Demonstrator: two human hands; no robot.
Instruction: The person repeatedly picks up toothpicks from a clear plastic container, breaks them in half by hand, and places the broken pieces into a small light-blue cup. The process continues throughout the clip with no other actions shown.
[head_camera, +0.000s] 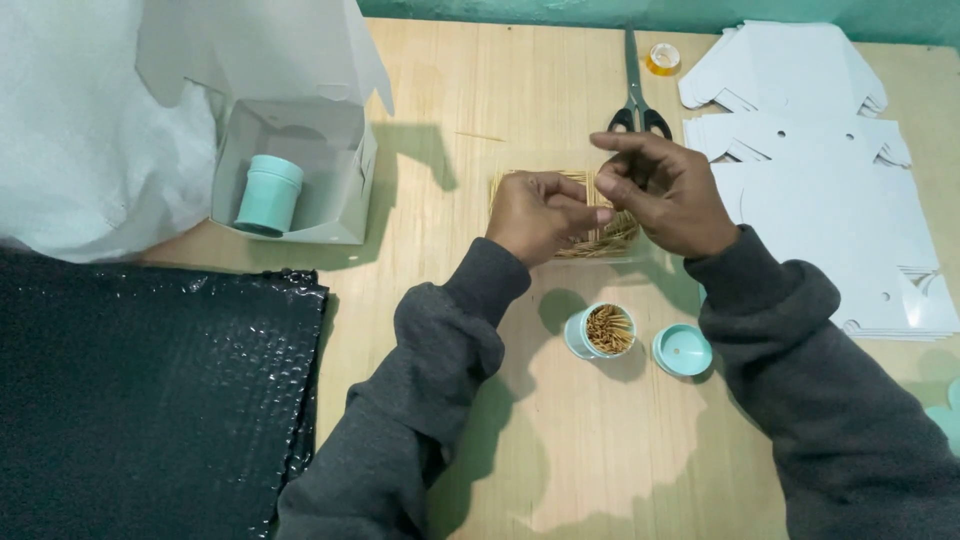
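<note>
Over the clear tray (640, 255) of toothpicks (612, 240), your left hand (535, 215) is curled shut on a small bunch and your right hand (665, 185) pinches a few. They look light, stiff, splintery; grip mid-length. An open teal pot (605, 332) sits nearer you.

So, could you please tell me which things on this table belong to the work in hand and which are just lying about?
In use:
- left hand and right hand, over the clear tray of toothpicks
- open mint jar, part filled with toothpicks
- its lid

Lying about:
- scissors
- tape roll
- flat white cartons
- closed jar in an open box
- black bubble wrap
</note>
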